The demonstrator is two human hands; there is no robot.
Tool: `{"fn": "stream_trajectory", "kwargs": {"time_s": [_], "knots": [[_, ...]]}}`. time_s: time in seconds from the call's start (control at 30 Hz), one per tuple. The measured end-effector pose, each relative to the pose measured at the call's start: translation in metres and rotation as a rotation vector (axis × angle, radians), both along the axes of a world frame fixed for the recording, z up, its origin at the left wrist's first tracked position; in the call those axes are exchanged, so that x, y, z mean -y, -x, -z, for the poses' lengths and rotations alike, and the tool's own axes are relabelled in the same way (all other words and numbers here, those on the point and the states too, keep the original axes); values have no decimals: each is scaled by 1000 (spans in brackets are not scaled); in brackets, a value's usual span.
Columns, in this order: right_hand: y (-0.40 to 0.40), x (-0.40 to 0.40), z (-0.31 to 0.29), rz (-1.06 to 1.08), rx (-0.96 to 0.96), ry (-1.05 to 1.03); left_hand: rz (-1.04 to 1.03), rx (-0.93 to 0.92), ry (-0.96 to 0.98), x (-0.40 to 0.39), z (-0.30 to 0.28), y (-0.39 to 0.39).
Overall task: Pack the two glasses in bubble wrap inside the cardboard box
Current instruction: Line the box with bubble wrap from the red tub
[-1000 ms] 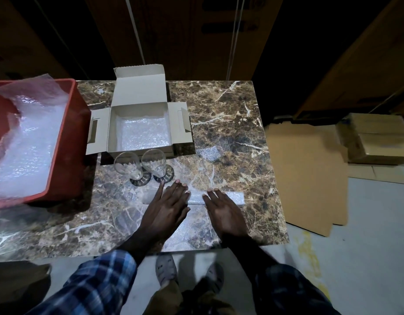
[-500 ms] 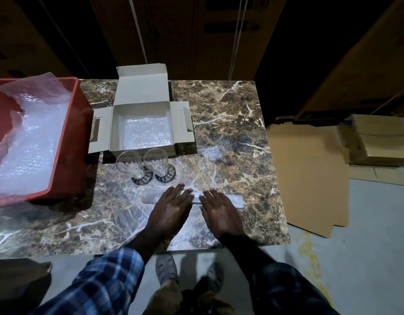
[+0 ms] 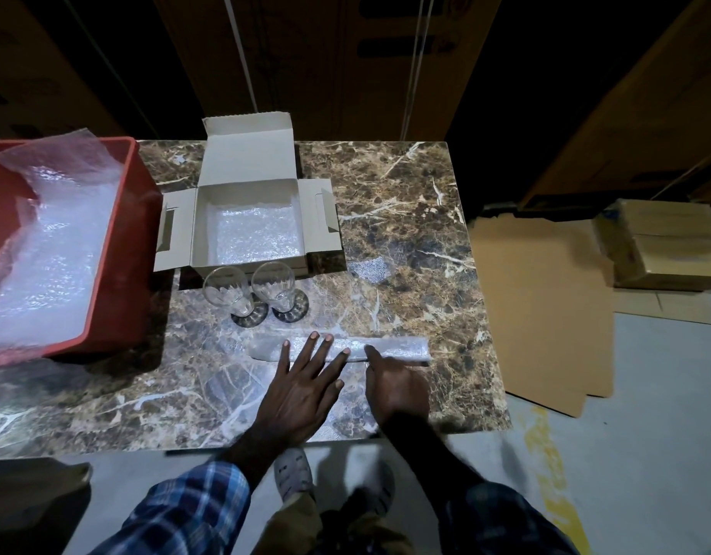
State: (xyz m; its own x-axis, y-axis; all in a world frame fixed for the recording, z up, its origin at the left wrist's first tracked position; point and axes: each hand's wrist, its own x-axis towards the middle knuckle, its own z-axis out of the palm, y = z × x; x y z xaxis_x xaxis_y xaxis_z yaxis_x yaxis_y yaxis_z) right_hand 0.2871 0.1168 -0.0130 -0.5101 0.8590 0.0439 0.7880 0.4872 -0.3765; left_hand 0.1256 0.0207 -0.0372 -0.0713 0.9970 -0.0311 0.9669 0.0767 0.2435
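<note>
Glasses, two of them [image 3: 228, 288] [image 3: 274, 286], stand upright side by side just in front of the open cardboard box [image 3: 248, 230]. They look smooth and easy to break, so hold each round its middle. The bubble wrap [image 3: 394, 348] is soft and light. The left hand [image 3: 302, 388] presses it flat with straight fingers. The right hand [image 3: 398, 388] touches it; its fingers look curled, but I cannot tell. A red bin [image 3: 122, 250] sits close beside the box.

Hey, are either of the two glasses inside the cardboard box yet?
No, both glasses stand on the table just in front of the open cardboard box.
</note>
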Motion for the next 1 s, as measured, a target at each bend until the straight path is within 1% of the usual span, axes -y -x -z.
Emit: {"fn": "stream_trajectory", "kwargs": {"time_s": [0.03, 0.13, 0.2, 0.27, 0.4, 0.57, 0.63, 0.77, 0.9, 1.0], "knots": [[5, 4, -3, 62, -55, 67, -4, 3, 17, 0, 0, -1], [17, 13, -7, 294, -308, 222, -13, -2, 51, 0, 0, -2], [22, 16, -5, 466, -387, 346, -5, -2, 63, 0, 0, -2], [23, 16, -3, 562, -457, 427, 4, -4, 67, 0, -1, 0], [20, 16, -3, 700, -553, 428, 22, -26, 81, 0, -2, -2], [21, 8, -2, 871, -719, 447, -38, -24, 99, 0, 1, -11], [23, 2, -7, 923, -742, 435, -65, -27, 107, 2, 1, -11], [26, -10, -10, 1025, -681, 447, -184, -3, 102, 6, -3, -4], [28, -20, -6, 1107, -768, 480, -317, -1, 107, 14, -4, 8], [29, -22, -3, 1157, -817, 507, -304, -18, 105, 19, -5, 12]]}}
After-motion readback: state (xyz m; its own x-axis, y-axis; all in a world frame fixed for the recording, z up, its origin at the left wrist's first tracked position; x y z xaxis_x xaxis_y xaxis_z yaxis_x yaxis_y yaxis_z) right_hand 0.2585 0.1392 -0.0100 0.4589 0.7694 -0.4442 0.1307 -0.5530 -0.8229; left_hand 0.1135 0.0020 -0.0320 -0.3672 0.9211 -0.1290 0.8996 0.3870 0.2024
